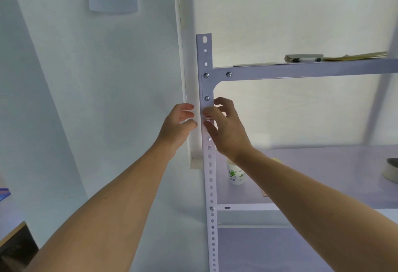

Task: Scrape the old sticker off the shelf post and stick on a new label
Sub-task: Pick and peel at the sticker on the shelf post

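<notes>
A: Where's the sticker [208,117]?
B: On the front of the shelf post [207,177], just below the bracket bolt [207,98].
A: Right hand [228,129]?
B: Index finger and thumb bent onto the post, one above the sticker, one below. Pinching or pressing: can't tell.
A: Left hand [178,124]?
B: Just beside the post, fingers loosely curled, holding nothing.

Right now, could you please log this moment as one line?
right hand: fingers at sticker, grip unclear | left hand: beside shelf post, nothing visibly held | stage: sticker on post
</notes>
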